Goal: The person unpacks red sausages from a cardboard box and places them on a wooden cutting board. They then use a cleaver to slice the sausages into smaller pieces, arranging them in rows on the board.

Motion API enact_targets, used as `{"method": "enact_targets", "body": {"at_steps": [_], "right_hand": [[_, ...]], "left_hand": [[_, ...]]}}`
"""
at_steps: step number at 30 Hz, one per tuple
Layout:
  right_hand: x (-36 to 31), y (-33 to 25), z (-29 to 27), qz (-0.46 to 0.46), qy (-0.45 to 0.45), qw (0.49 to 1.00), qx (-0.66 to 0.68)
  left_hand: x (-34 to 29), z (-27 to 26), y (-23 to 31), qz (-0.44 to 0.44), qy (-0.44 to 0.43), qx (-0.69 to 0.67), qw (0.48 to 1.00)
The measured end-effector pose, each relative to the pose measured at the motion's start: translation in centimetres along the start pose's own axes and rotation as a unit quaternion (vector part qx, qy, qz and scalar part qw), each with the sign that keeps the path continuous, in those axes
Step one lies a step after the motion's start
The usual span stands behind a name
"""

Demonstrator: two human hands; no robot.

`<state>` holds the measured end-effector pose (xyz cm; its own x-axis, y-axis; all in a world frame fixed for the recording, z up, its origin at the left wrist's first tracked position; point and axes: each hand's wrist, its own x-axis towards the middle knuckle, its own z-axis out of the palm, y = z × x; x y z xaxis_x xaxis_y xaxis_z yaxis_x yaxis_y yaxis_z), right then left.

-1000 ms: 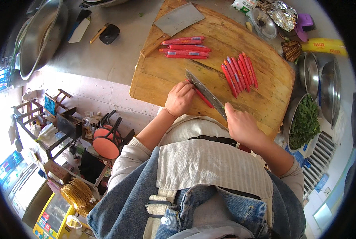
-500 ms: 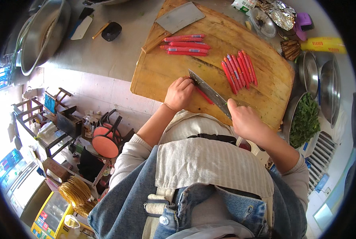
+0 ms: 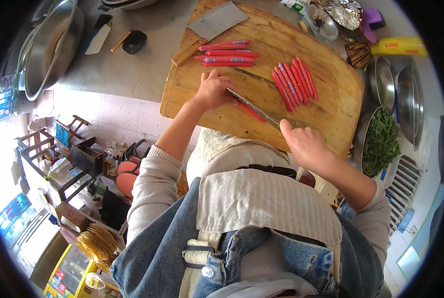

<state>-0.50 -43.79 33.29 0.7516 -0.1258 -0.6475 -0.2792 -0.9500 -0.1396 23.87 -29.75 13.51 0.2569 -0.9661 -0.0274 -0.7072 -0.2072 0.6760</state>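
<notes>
A big round wooden chopping board lies on the steel counter. My left hand presses down on one red wrapped sausage near the board's front edge. My right hand grips the handle of a long knife, and the blade lies lengthwise over that sausage. A row of several red sausages lies to the right of the blade. Another small stack of red sausages sits at the back left of the board.
A cleaver rests on the board's far left edge. Steel bowls and a bowl of green leaves stand to the right. A large steel basin sits far left. Foil, a clear lid and a yellow packet lie at the back right.
My left hand has shifted slightly left along the sausage. The knife has slid with it along the sausage, its blade staying lengthwise.
</notes>
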Motion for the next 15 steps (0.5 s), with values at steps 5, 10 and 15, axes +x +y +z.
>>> {"method": "enact_targets", "body": {"at_steps": [5,10,15], "right_hand": [[-0.6,0.6,0.2,-0.008,0.003,1.0,-0.025],[-1.6,1.4,0.6,-0.007,0.005,0.999,-0.045],[-2.8,2.5,0.7,-0.014,-0.007,1.0,-0.026]], "left_hand": [[0.0,-0.3,0.1,0.001,-0.006,-0.01,1.0],[0.0,-0.6,0.4,-0.006,-0.014,-0.008,1.0],[-0.1,-0.9,0.7,-0.015,-0.024,-0.012,1.0]]}}
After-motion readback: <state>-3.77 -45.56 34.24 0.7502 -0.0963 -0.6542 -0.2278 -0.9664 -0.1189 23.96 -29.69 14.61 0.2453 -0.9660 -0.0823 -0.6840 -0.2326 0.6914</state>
